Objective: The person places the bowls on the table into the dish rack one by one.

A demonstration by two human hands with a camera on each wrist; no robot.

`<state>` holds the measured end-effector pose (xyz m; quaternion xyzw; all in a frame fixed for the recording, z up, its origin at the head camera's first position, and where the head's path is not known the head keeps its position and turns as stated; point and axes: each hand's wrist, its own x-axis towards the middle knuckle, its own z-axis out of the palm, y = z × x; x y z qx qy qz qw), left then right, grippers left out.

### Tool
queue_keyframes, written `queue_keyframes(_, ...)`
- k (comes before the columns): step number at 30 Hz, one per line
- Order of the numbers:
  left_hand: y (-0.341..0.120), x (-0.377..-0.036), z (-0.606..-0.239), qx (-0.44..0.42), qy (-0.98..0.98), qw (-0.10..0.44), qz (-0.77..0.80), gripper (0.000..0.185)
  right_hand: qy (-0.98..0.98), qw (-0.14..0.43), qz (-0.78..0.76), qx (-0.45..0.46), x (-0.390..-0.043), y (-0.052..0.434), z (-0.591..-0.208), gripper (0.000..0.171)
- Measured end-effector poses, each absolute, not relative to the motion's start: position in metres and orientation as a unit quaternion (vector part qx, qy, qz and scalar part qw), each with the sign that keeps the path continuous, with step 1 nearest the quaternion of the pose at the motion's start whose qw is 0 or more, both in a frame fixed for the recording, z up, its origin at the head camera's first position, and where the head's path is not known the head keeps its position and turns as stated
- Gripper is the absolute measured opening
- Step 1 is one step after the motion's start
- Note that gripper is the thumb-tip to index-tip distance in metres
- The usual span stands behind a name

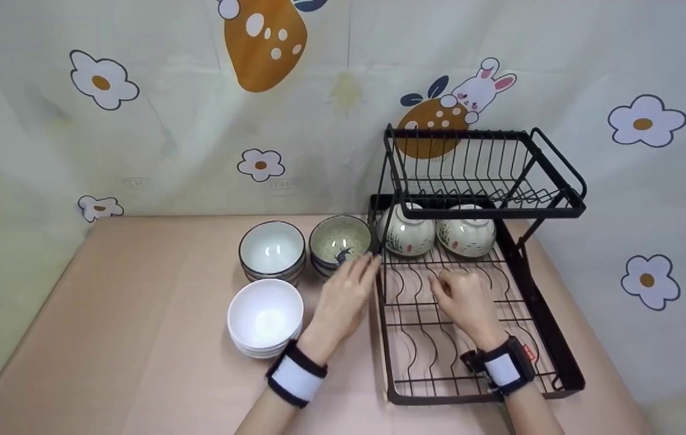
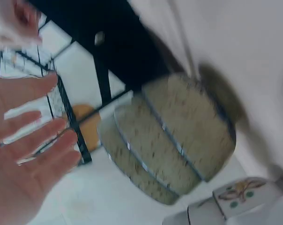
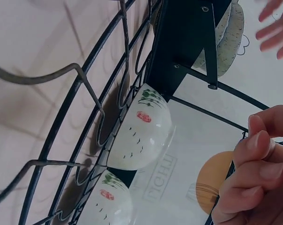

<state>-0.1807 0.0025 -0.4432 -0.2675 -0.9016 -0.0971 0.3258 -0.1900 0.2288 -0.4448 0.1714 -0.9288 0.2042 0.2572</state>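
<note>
In the head view my left hand is just in front of a stack of speckled bowls, left of the dish rack. Its fingers are stretched out, and the left wrist view shows nothing held. My right hand hovers over the lower tier of the black wire dish rack. Loosely curled fingers hold nothing in the right wrist view. Behind that hand, a white patterned bowl and a similar bowl rest bottom up at the rack's back.
Left of the speckled stack stand dark-rimmed bowls, with plain white bowls stacked in front of them. The rack's raised upper tier overhangs the patterned bowls. A printed curtain hangs behind the table.
</note>
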Motion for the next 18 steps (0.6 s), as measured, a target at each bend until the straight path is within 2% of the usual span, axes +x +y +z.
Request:
queue_keyframes(6,0.007,-0.202,-0.452,-0.155,-0.934,0.310,-0.088,0.066,-0.935,0.242,0.205,0.159,-0.189,0.229,-0.445,0.035)
queue_keyframes(9,0.008,-0.208,-0.460,-0.134,-0.937,0.317,-0.055,0.053,-0.935,0.240,0.208,0.158,-0.188,0.228,-0.444,0.034)
queue_keyframes(12,0.009,-0.212,-0.465,-0.123,-0.936,0.329,-0.030,0.031,-0.935,0.240,0.208,0.161,-0.188,0.228,-0.444,0.031)
queue_keyframes(15,0.009,-0.214,-0.466,-0.120,-0.940,0.317,-0.026,0.016,-0.935,0.239,0.208,0.162,-0.187,0.227,-0.444,0.030)
queue_keyframes(18,0.008,-0.214,-0.464,-0.116,-0.947,0.296,-0.043,0.012,-0.935,0.238,0.208,0.161,-0.187,0.227,-0.444,0.029)
